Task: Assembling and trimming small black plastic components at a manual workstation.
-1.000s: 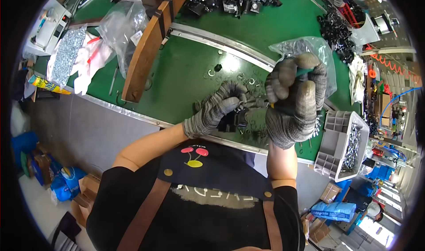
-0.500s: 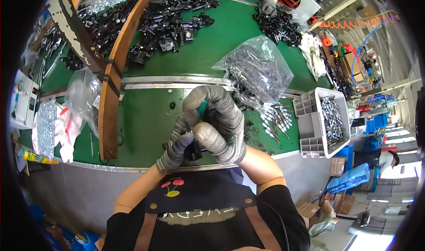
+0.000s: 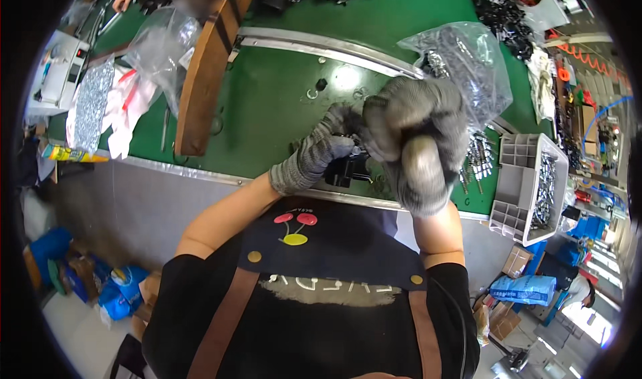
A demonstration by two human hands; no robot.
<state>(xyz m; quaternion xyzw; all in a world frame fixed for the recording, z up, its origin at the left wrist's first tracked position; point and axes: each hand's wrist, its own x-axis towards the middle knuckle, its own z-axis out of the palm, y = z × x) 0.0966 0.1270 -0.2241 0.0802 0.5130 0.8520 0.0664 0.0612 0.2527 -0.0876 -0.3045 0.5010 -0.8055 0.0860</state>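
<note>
Right hand (image 3: 428, 148) has shifted, partly blocking the clear bag (image 3: 473, 68).

Rough grey knit cloth covers the left hand (image 3: 311, 157) and the right hand (image 3: 421, 141). Below the left one, a black part (image 3: 349, 171) shows a slight gloss. Under both, the green table (image 3: 281, 91) gleams smooth! Beyond the right hand, a shiny, crinkled plastic bag (image 3: 478, 64); right of it, a matt plastic crate (image 3: 513, 188); beyond the left, a brown wooden plank (image 3: 200, 105).

Gloved left hand (image 3: 307, 159) at black part (image 3: 349, 171); curled right hand (image 3: 428, 138) adjacent.
</note>
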